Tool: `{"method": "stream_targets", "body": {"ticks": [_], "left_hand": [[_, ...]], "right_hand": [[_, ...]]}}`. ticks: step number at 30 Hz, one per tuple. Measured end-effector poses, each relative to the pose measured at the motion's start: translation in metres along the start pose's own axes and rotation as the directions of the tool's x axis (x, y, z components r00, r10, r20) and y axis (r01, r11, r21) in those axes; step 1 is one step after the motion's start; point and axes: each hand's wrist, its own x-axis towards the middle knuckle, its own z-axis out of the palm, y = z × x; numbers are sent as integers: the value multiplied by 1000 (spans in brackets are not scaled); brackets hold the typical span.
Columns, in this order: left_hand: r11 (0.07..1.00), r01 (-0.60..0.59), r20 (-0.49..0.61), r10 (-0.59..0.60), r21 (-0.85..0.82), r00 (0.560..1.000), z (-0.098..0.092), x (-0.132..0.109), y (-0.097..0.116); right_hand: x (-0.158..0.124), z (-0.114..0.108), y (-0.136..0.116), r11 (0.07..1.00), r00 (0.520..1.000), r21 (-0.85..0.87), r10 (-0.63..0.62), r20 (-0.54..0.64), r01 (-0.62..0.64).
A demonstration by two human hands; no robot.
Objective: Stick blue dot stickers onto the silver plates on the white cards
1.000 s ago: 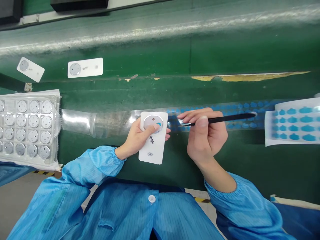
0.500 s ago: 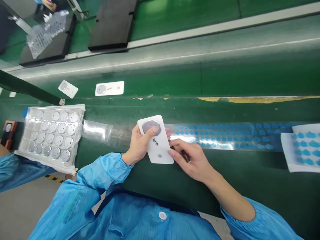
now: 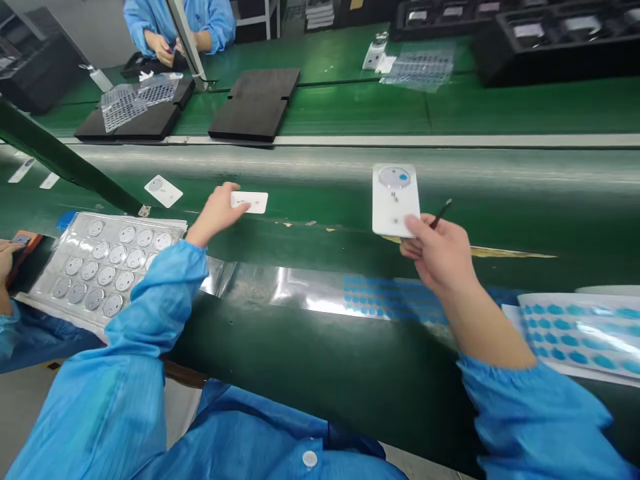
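Note:
My right hand [image 3: 443, 257] holds a white card [image 3: 387, 207] by its lower right corner, raised over the green surface. Near the card's top is a round grey disc [image 3: 394, 177] with a small blue dot on it; dark print lies below. A thin dark stick-like tool [image 3: 441, 213] also pokes out of this hand, its kind unclear. Out to the left, my left hand [image 3: 220, 210] has thumb and fingers closed on the left end of a second white card [image 3: 257, 202]. The fingers cover part of that card.
A clear tray of grey discs [image 3: 107, 275] lies at left, beside another person's hand [image 3: 6, 263]. One more white card [image 3: 163, 191] rests near the green post [image 3: 65, 153]. Sheets of blue dots [image 3: 575, 333] lie at right. Across the line sits a co-worker [image 3: 180, 30].
The card passed from my left hand to my right, which carried it up and rightward. My left hand moved left onto another card. A blue dot now shows on the disc. The view tilted up.

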Motion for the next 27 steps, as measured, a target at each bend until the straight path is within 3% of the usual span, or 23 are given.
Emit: {"method": "stream_targets", "body": {"ticks": [3, 5, 8, 11, 13, 16, 19, 23, 25, 27], "left_hand": [[908, 318, -50, -316, 272, 947, 6, 49, -24], [850, 419, -52, -426, 320, 903, 13, 67, -30], [815, 474, -52, -486, 333, 873, 19, 82, -33], [814, 491, -51, -502, 310, 863, 21, 90, -38], [836, 484, -65, -485, 257, 872, 22, 92, -42], [938, 346, -99, -343, 24, 934, 21, 90, -43], [938, 60, -142, -114, -341, 983, 15, 82, -30], [721, -262, -288, 90, -642, 953, 0, 47, 13], [574, -316, -308, 114, -756, 945, -4, 15, 39], [403, -284, -253, 128, -870, 959, -2, -22, 63]], "right_hand": [[42, -26, 10, 990, 998, -129, -54, -37, 49], [46, -36, 9, 975, 993, -210, -89, -71, 73], [17, -36, 1, 927, 977, -361, -160, -143, 99], [-27, -22, -12, 831, 939, -548, -257, -228, 95], [-51, -7, -18, 865, 965, -500, -151, -215, 24], [-69, 15, -21, 963, 984, -205, 164, -73, -176], [-74, 30, -16, 951, 947, 0, 306, 97, -308], [-75, 36, -9, 948, 939, -28, 317, 133, -316], [-76, 35, -8, 949, 938, -56, 316, 140, -311], [-77, 34, -7, 947, 935, -69, 321, 153, -314]]}}
